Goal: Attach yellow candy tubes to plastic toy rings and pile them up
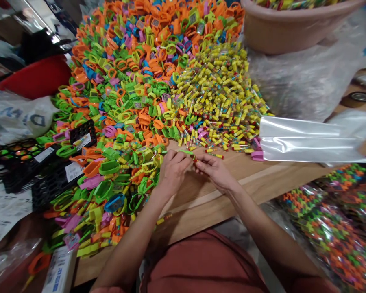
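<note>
Pinching a green strip (186, 152), the left hand (172, 171) and right hand (213, 171) work just below large remaining heaps of plastic bands (125, 73) and yellow tubes (219, 89).

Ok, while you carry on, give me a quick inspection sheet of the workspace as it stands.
surface: wooden table, heaped with plastic pieces.
job's things: green plastic strip, its end at a small reddish piece, too small to identify; yellow capsule-like tubes piled beside multicoloured plastic wristbands.
clutter: black plastic crates at left; clear plastic bag at right.
grippers: left hand and right hand, bare, fingertips together at the strip.
cables: nothing seen.
surroundings: tan plastic tub, red tub, filled clear bags beyond the table's right edge.
</note>
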Available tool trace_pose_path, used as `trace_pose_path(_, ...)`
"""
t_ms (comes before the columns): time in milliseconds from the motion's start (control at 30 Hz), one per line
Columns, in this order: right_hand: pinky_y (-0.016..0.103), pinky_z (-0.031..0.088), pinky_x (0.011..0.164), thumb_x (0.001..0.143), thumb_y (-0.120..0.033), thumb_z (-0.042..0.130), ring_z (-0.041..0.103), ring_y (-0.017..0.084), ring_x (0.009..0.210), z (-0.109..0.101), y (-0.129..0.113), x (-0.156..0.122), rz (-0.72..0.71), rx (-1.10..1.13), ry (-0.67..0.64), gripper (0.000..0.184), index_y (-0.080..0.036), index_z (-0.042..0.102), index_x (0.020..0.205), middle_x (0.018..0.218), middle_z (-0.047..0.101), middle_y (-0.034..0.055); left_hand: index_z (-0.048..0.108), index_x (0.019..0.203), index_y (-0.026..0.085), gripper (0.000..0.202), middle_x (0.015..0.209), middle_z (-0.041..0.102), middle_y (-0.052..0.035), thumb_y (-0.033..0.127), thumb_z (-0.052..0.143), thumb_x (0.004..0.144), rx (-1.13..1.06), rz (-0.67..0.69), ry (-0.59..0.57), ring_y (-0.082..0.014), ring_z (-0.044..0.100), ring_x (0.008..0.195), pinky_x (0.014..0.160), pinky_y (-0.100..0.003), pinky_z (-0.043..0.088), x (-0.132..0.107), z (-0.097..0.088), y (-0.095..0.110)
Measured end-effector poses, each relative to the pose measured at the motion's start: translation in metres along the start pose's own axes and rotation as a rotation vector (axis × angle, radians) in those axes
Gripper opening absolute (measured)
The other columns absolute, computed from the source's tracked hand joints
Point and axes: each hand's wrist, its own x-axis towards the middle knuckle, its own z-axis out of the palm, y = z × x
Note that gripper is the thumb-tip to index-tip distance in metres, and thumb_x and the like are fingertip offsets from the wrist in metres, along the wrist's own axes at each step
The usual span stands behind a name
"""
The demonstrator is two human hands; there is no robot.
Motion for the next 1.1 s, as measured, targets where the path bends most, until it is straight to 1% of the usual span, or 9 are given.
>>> trace_pose_path(400,0.024,0.038,0.064,0.085,-0.051,0.070,0.049,0.014,0.071,0.005,0.023,0.003,-0.035,-0.226,0.031,0.035,-0.017,0.061,0.091,0.080,0.058,-0.0005,0.070,0.096,0.019,0.027,0.091,0.065,-0.0063,0.008,0.046,0.099,0.065,0.042,-0.210,-0.0232,0.048,0.090,0.079,-0.036,0.039,-0.002,0.006,0.008)
trace_pose_path(467,0.025,0.043,0.068,0.090,-0.051,0.066,0.055,0.015,0.077,0.002,0.022,0.003,-0.046,-0.268,-0.030,0.036,-0.017,0.066,0.101,0.088,0.064,0.0023,0.070,0.093,0.018,0.025,0.092,0.066,-0.0066,0.009,0.047,0.098,0.077,0.009,-0.242,-0.0233,0.049,0.090,0.079,-0.036,0.040,-0.004,-0.007,0.003)
trace_pose_path(567,0.028,0.047,0.074,0.096,-0.050,0.062,0.063,0.019,0.085,-0.016,0.013,-0.001,-0.087,-0.501,0.000,0.041,-0.018,0.067,0.121,0.099,0.069,0.0061,0.071,0.091,0.018,0.029,0.090,0.066,-0.0078,0.008,0.045,0.095,0.126,-0.143,-0.261,-0.0240,0.052,0.090,0.080,-0.036,0.043,-0.010,-0.046,-0.022)
trace_pose_path(667,0.030,0.044,0.067,0.101,-0.047,0.056,0.064,0.023,0.074,-0.046,0.004,-0.002,-0.062,-0.882,0.158,0.041,-0.018,0.065,0.129,0.083,0.069,0.0062,0.074,0.096,0.017,0.026,0.094,0.065,-0.0100,0.014,0.048,0.093,0.223,-0.401,-0.154,-0.0256,0.056,0.091,0.082,-0.037,0.045,-0.010,-0.085,-0.057)
trace_pose_path(733,0.032,0.041,0.066,0.102,-0.040,0.053,0.065,0.026,0.074,-0.062,0.001,-0.001,-0.023,-1.135,0.247,0.036,-0.018,0.065,0.128,0.081,0.069,0.0083,0.074,0.102,0.016,0.025,0.101,0.065,-0.0114,0.022,0.052,0.092,0.211,-0.509,-0.035,-0.0262,0.059,0.093,0.083,-0.037,0.047,0.001,-0.092,-0.075)
trace_pose_path(833,0.034,0.042,0.068,0.102,-0.031,0.053,0.067,0.029,0.085,-0.069,0.003,0.001,-0.004,-1.408,0.311,0.026,-0.018,0.066,0.120,0.101,0.071,0.0150,0.075,0.092,0.016,0.020,0.094,0.067,-0.0095,0.024,0.057,0.090,-0.026,-0.579,-0.001,-0.0230,0.061,0.086,0.082,-0.033,0.046,0.037,-0.067,-0.083)
trace_pose_path(933,0.034,0.043,0.070,0.103,-0.034,0.053,0.066,0.030,0.090,-0.065,0.008,0.002,0.010,-1.515,0.331,0.021,-0.019,0.064,0.112,0.112,0.067,0.0175,0.067,0.069,0.016,0.024,0.069,0.063,-0.0066,0.029,0.066,0.089,-0.306,-0.740,-0.123,-0.0221,0.061,0.075,0.077,-0.031,0.044,0.082,-0.018,-0.080)
trace_pose_path(1033,0.034,0.042,0.068,0.102,-0.037,0.052,0.064,0.029,0.087,-0.067,0.014,0.001,-0.019,-1.505,0.339,0.021,-0.019,0.062,0.106,0.107,0.065,0.0157,0.057,0.057,0.017,0.033,0.062,0.059,-0.0083,0.028,0.071,0.086,-0.356,-0.844,-0.067,-0.0248,0.063,0.079,0.076,-0.032,0.043,0.111,0.019,-0.083)
trace_pose_path(1100,0.033,0.041,0.067,0.100,-0.036,0.051,0.062,0.027,0.081,-0.073,0.017,0.001,-0.068,-1.432,0.344,0.020,-0.019,0.060,0.105,0.096,0.064,0.0116,0.053,0.054,0.018,0.034,0.062,0.058,-0.0082,0.020,0.076,0.079,-0.407,-0.898,-0.025,-0.0261,0.064,0.083,0.077,-0.032,0.042,0.116,0.031,-0.086)
